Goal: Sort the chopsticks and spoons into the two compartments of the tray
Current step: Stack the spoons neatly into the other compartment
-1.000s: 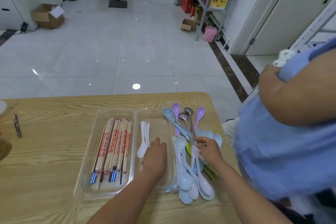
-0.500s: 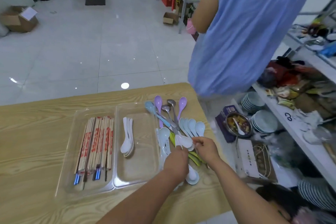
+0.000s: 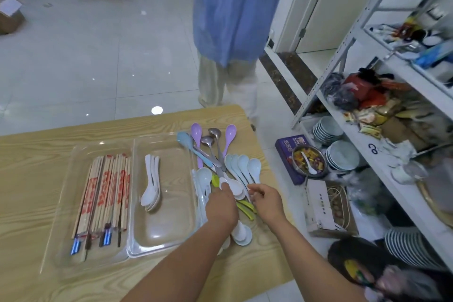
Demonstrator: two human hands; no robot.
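Bare right compartment [image 3: 172, 206] beside stacked white spoons [image 3: 150, 195]; loose spoon pile [image 3: 220, 154] just outside.

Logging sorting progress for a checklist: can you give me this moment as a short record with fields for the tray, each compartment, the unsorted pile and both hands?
tray: clear, two compartments, on wooden table
left compartment: chopsticks
right compartment: few nested white spoons
unsorted pile: mixed spoons on table, right of tray
left hand: grips loose white spoons in pile
right hand: at pale blue spoons; grip unclear
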